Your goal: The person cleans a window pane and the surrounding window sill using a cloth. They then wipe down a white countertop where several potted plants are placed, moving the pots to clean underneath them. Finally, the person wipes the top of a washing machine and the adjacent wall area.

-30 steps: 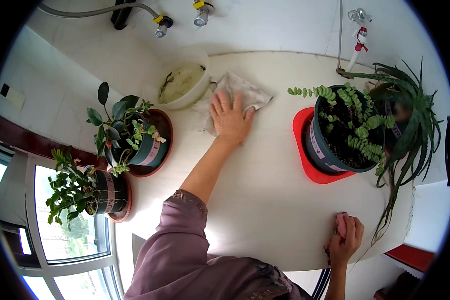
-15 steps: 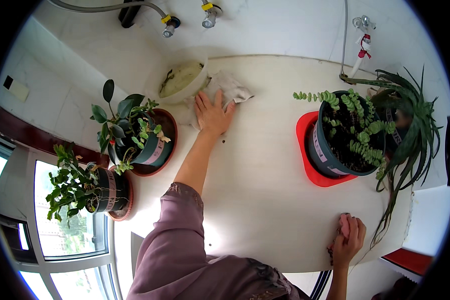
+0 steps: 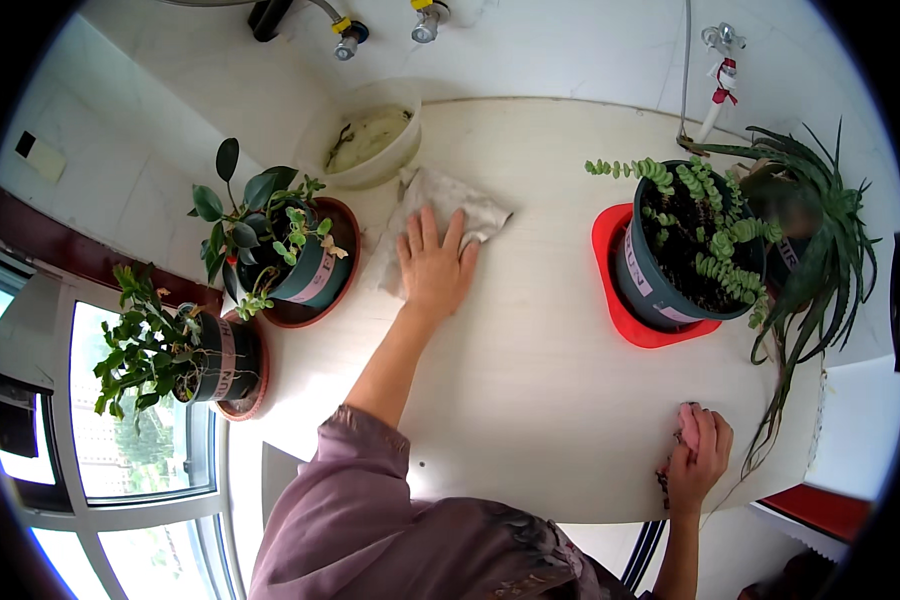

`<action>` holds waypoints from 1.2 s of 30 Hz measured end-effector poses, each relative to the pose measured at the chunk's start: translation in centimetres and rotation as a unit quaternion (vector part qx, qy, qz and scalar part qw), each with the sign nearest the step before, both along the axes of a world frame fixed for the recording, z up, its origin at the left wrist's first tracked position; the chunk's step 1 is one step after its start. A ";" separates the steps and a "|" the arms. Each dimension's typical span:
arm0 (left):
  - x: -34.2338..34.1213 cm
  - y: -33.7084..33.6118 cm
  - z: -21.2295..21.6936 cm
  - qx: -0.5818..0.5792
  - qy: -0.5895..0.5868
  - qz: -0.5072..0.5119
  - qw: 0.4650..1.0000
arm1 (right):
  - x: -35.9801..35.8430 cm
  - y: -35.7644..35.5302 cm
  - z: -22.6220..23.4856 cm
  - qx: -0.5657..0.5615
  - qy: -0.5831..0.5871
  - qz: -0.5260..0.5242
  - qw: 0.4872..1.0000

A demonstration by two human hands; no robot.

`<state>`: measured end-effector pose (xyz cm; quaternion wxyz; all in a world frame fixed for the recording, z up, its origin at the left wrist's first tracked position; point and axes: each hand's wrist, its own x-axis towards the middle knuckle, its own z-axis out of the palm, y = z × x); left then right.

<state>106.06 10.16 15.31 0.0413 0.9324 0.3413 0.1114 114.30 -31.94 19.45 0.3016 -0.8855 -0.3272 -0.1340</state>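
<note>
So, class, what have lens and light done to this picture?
Head view: the fisheye bows the back edge of the counter and blackens the corners; daylight bleaches parts of the window; glare whitens the counter beside the sleeve; left hand and cloth look fairly sharp.

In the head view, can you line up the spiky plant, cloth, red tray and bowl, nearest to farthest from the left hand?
1. cloth: under the left hand
2. bowl: beyond it, slightly left
3. red tray: off right
4. spiky plant: far right

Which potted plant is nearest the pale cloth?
The upper-left plant; its round saucer lies just beside the cloth under the left hand, while the lower-left plant, trailing succulent and aloe sit farther off.
</note>
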 end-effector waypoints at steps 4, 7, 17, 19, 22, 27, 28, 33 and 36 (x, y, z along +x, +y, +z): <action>-0.7 -1.0 0.5 -0.020 0.002 0.071 0.997 | 0.0 -0.2 -0.3 0.020 0.020 -0.009 1.000; -0.3 -0.6 0.0 -0.013 -0.003 0.127 0.992 | 0.2 -0.3 -0.4 0.026 0.014 -0.010 1.000; -1.6 0.1 3.8 0.082 0.013 -0.054 0.995 | 1.1 -0.1 0.0 0.015 -0.015 -0.012 1.000; -1.6 1.5 1.9 0.090 -0.056 -0.102 0.989 | 1.3 -0.2 -0.3 0.019 -0.011 -0.007 1.000; -1.3 1.6 -0.1 0.015 -0.040 -0.018 0.999 | 1.3 -0.4 -0.5 0.015 -0.006 -0.015 1.000; -0.5 1.1 -0.8 0.017 0.003 0.122 0.992 | 1.4 -0.5 -0.6 0.015 -0.012 -0.018 1.000; -0.2 1.8 -0.7 0.015 0.006 0.137 0.990 | 1.4 -0.5 -0.5 0.016 -0.014 -0.016 1.000; 2.3 7.3 -0.8 0.008 0.011 0.219 0.976 | 1.3 -0.7 -0.5 0.025 0.000 -0.022 0.999; 3.2 9.8 -0.7 -0.005 0.011 0.266 0.964 | 1.3 -1.0 -0.5 0.031 0.003 -0.021 0.999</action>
